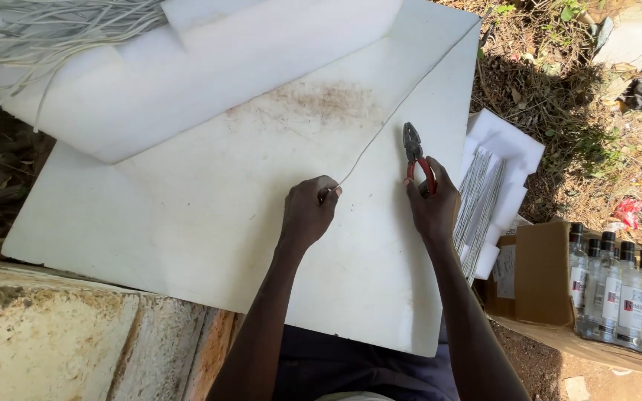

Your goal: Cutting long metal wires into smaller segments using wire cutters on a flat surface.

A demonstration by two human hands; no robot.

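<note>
My left hand (307, 210) pinches the near end of a thin white wire (403, 100) that runs up and to the right across a large white foam board (187, 215). My right hand (434, 204) grips red-handled pliers (414, 148) just right of the wire, jaws pointing away from me and not touching the wire. Both hands rest low over the board, a short distance apart.
A folded white foam sheet (209, 67) lies on the board's far part, with a bundle of white strands (39, 30) at the far left. Cut white strips (481, 204) lie on foam pieces to the right. A cardboard box (544, 275) holds several clear bottles (626, 293). A stone ledge (61, 341) is at near left.
</note>
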